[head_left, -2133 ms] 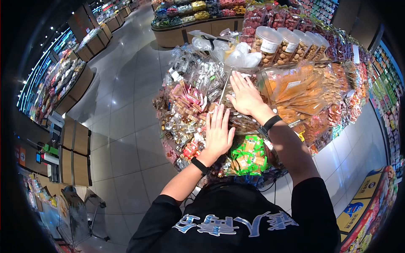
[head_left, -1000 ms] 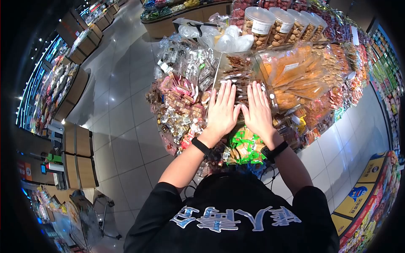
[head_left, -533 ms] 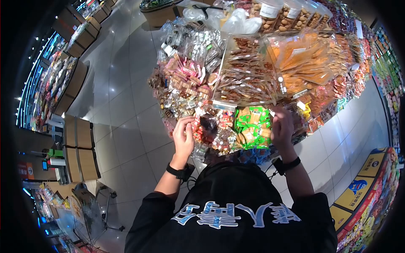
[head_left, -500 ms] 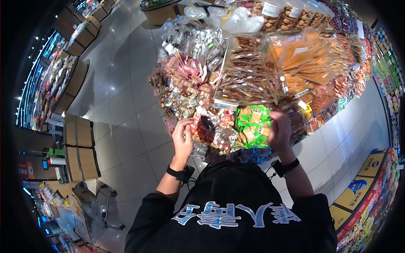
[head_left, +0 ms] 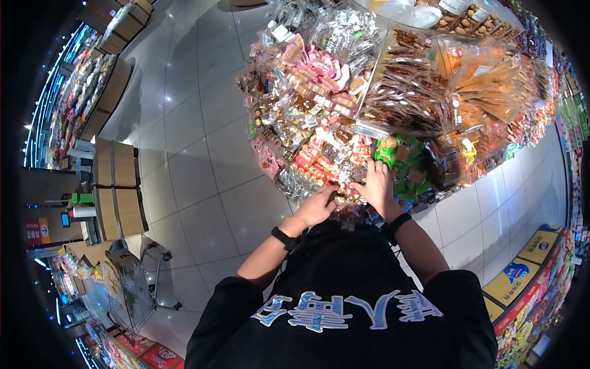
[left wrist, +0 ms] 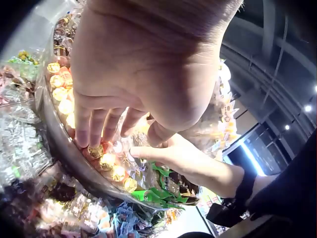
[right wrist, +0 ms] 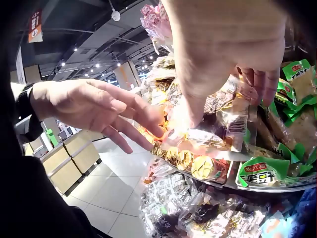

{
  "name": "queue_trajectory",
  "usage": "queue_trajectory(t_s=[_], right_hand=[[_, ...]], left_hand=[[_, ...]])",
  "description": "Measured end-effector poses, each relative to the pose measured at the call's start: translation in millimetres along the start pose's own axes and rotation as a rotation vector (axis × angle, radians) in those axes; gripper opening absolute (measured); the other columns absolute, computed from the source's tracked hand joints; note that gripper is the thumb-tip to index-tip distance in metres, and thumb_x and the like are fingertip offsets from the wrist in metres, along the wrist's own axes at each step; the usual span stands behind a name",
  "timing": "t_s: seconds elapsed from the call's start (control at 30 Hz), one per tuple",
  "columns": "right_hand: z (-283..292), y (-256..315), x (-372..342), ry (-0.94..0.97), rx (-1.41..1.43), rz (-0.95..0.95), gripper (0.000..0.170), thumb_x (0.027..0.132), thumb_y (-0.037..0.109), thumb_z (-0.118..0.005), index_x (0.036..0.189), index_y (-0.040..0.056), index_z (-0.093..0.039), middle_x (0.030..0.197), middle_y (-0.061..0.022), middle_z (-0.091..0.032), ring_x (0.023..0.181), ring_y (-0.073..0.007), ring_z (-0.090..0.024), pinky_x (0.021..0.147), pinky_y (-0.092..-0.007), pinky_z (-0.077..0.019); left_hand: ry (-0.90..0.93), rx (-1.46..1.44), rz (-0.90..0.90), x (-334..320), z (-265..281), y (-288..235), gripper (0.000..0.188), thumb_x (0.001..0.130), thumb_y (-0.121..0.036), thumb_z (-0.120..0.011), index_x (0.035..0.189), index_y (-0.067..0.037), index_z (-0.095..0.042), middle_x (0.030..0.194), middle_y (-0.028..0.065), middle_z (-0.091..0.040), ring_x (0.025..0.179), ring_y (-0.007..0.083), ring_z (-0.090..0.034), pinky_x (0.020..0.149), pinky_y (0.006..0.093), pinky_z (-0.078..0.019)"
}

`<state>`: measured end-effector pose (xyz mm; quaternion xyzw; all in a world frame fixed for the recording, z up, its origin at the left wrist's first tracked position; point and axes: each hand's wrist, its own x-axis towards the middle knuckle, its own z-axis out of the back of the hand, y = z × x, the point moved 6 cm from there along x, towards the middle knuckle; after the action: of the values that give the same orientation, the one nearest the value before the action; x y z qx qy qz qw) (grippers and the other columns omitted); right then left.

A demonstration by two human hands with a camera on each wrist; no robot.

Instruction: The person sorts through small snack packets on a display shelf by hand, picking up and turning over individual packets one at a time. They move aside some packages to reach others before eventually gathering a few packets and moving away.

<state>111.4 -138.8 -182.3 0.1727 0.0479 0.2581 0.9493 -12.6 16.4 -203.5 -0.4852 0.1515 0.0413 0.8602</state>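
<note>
My left hand (head_left: pixel 314 206) rests at the near edge of a snack display, its fingers extended over gold-topped wrapped candies (left wrist: pixel 106 161). My right hand (head_left: pixel 376 184) reaches down into shiny wrapped candies beside it, thumb and fingers apart. In the right wrist view, its fingertips dip among wrappers and are partly hidden, and a row of gold-ended candies (right wrist: pixel 203 167) lines the rim below. Green-wrapped snack packs (right wrist: pixel 262 171) lie to the right of that hand. A curved metal rim (left wrist: pixel 81 176) bounds the candies in the left wrist view.
Behind the hands, a clear-walled bin holds flat brown packets (head_left: pixel 405 86), with orange snack bags (head_left: pixel 491 80) to its right. Pink packages (head_left: pixel 313 61) lie farther left. Tiled floor (head_left: pixel 184 154) runs along the left, and a trolley (head_left: pixel 132 283) stands lower left.
Both hands first lay flat on the brown packets, then drew back and apart to the near edge. Now they have come together over the candies, the right hand moving left off the green packs.
</note>
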Motion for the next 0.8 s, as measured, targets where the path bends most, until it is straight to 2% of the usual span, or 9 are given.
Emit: queue_trajectory(t_s=[0.23, 0.27, 0.37, 0.47, 0.6, 0.67, 0.7, 0.73, 0.8], right_hand=[[-10, -5, 4, -0.025, 0.088, -0.142, 0.071, 0.064, 0.031, -0.092, 0.119, 0.0013, -0.057, 0.111, -0.0183, -0.058, 0.107, -0.0369, -0.056, 0.090, -0.0460, -0.0503], [-15, -9, 4, -0.075, 0.112, -0.118, 0.065, 0.064, 0.029, -0.093, 0.113, 0.0020, -0.060, 0.108, -0.0194, -0.059, 0.103, -0.0390, -0.059, 0.086, -0.0463, -0.0516], [-20, -16, 4, -0.082, 0.261, -0.118, 0.063, 0.066, 0.031, -0.091, 0.113, 0.0020, -0.060, 0.102, -0.0214, -0.064, 0.098, -0.0398, -0.064, 0.082, -0.0469, -0.0528], [-23, -25, 5, 0.056, 0.348, -0.242, 0.059, 0.069, 0.033, -0.089, 0.110, 0.0020, -0.061, 0.097, -0.0232, -0.069, 0.095, -0.0396, -0.068, 0.080, -0.0472, -0.0535], [-12, -35, -1, 0.008, 0.488, -0.203, 0.052, 0.074, 0.031, -0.087, 0.108, 0.0007, -0.062, 0.097, -0.0222, -0.071, 0.093, -0.0364, -0.070, 0.081, -0.0446, -0.0529], [-1, -41, -3, -0.029, 0.603, -0.215, 0.048, 0.075, 0.028, -0.086, 0.106, -0.0001, -0.063, 0.097, -0.0200, -0.072, 0.090, -0.0342, -0.071, 0.079, -0.0430, -0.0525], [2, -46, -4, -0.025, 0.654, -0.256, 0.047, 0.075, 0.027, -0.086, 0.106, -0.0002, -0.063, 0.095, -0.0177, -0.072, 0.087, -0.0305, -0.069, 0.078, -0.0414, -0.0518], [4, -50, -6, -0.019, 0.706, -0.296, 0.046, 0.076, 0.027, -0.086, 0.105, -0.0004, -0.063, 0.092, -0.0153, -0.071, 0.084, -0.0269, -0.068, 0.076, -0.0398, -0.0511], [12, -53, -8, -0.038, 0.761, -0.322, 0.043, 0.077, 0.025, -0.085, 0.103, -0.0003, -0.063, 0.086, -0.0108, -0.068, 0.078, -0.0201, -0.063, 0.073, -0.0366, -0.0487]], left_hand=[[0.089, 0.049, -0.057, 22, -14, 11, 0.063, 0.095, -0.024, -0.058, 0.147, 0.006, -0.039, 0.153, 0.0270, -0.040, 0.144, 0.0382, -0.037, 0.119, 0.0400, -0.0317], [0.090, 0.044, -0.059, 24, -14, 13, 0.063, 0.096, -0.024, -0.058, 0.147, 0.007, -0.039, 0.153, 0.0271, -0.039, 0.145, 0.0379, -0.037, 0.120, 0.0398, -0.0311], [0.106, 0.032, -0.065, 27, -14, 18, 0.064, 0.097, -0.026, -0.058, 0.147, 0.008, -0.038, 0.154, 0.0268, -0.038, 0.146, 0.0370, -0.036, 0.121, 0.0392, -0.0297], [0.127, 0.002, -0.063, 28, -13, 19, 0.063, 0.097, -0.027, -0.058, 0.147, 0.007, -0.039, 0.154, 0.0268, -0.039, 0.145, 0.0367, -0.036, 0.120, 0.0393, -0.0302], [0.129, -0.062, 0.020, 29, -9, 19, 0.061, 0.098, -0.029, -0.059, 0.146, 0.004, -0.042, 0.147, 0.0267, -0.047, 0.137, 0.0372, -0.047, 0.114, 0.0403, -0.0383], [0.115, -0.097, 0.041, 32, -7, 14, 0.058, 0.099, -0.028, -0.059, 0.146, 0.003, -0.044, 0.141, 0.0244, -0.055, 0.127, 0.0353, -0.057, 0.107, 0.0397, -0.0450], [0.106, -0.114, 0.051, 32, -4, 10, 0.056, 0.100, -0.028, -0.060, 0.145, 0.002, -0.045, 0.137, 0.0233, -0.058, 0.122, 0.0343, -0.061, 0.104, 0.0395, -0.0483], [0.159, -0.135, 0.122, 26, 7, -13, 0.053, 0.102, -0.031, -0.058, 0.144, 0.001, -0.048, 0.136, 0.0211, -0.060, 0.122, 0.0316, -0.061, 0.105, 0.0376, -0.0469], [0.216, -0.217, 0.097, 34, -5, -2, 0.052, 0.104, -0.033, -0.056, 0.142, 0.001, -0.050, 0.137, 0.0203, -0.060, 0.126, 0.0299, -0.058, 0.107, 0.0364, -0.0448]])
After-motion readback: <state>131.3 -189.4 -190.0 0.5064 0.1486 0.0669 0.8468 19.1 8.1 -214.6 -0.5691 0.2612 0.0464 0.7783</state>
